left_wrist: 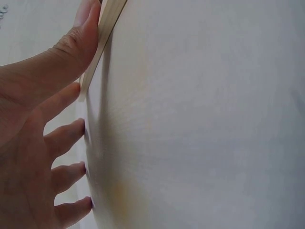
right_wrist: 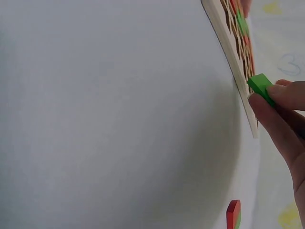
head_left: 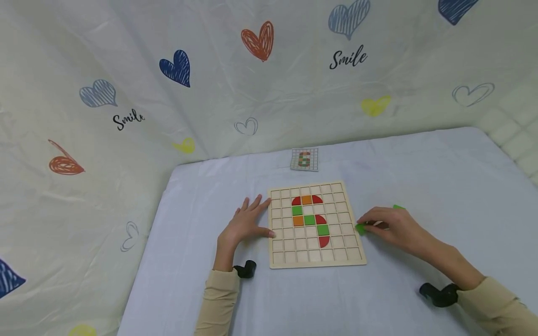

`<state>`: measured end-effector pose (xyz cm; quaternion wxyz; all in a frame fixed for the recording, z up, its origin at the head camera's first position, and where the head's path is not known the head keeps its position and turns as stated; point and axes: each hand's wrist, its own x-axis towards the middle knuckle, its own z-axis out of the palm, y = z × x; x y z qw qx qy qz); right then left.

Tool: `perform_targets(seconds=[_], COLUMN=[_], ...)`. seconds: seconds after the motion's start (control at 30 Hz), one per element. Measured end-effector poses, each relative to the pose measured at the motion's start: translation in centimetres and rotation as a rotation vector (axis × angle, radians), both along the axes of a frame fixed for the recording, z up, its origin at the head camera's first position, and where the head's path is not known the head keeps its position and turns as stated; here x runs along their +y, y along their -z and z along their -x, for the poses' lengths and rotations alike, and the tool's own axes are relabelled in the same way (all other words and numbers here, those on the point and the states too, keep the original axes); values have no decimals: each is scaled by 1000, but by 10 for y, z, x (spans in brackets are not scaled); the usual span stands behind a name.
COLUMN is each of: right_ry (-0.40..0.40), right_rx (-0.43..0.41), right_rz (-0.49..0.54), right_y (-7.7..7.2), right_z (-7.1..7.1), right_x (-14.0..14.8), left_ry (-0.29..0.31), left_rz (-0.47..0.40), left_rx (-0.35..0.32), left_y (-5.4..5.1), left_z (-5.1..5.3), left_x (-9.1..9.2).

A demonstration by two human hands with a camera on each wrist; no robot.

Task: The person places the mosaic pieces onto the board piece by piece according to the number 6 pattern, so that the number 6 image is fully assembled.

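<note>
A wooden grid board (head_left: pixel 290 257) lies on the white-covered table, with several red, orange and green blocks set in its squares. Between thumb and fingers, my right hand (head_left: pixel 395 226) pinches a green block (right_wrist: pixel 260 87) at the board's right edge. My left hand (head_left: pixel 245 221) is spread at the left side, its thumb and a fingertip touching the board's edge (left_wrist: pixel 108 21). Among the set pieces are a green square block (head_left: pixel 322 229), an orange square block (head_left: pixel 307 199) and a red rounded block (head_left: pixel 324 241).
Behind the board lies a small pattern card (head_left: pixel 312 167) printed with a coloured figure on a grid. Another green block (head_left: pixel 399 206) shows partly behind the right hand. Low in the right wrist view stands a red piece (right_wrist: pixel 232 213) with green beside it. A heart-printed cloth (head_left: pixel 286 102) hangs behind the table.
</note>
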<state>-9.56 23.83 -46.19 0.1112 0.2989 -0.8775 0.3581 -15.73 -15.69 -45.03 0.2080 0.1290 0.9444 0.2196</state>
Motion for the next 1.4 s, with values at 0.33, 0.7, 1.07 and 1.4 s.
perform_targets(seconds=[0.33,0.7,1.07,1.4], right_ry=[-9,-16,-54,-91], right_rx=[-141,-185,-155,-198], right_rz=[20,-2,-27,-50], right_y=[-6,-11,-11,-12], right_z=[-4,-4,-1,3], right_x=[-6,-16,-32,-48], left_ry=[14,22,20,15], left_rz=[2,17,6,0], left_rx=[16,23,14,19], left_y=[-1,-3,-3,-1], left_z=[-2,-2,-3,-2], left_x=[0,0,1,1])
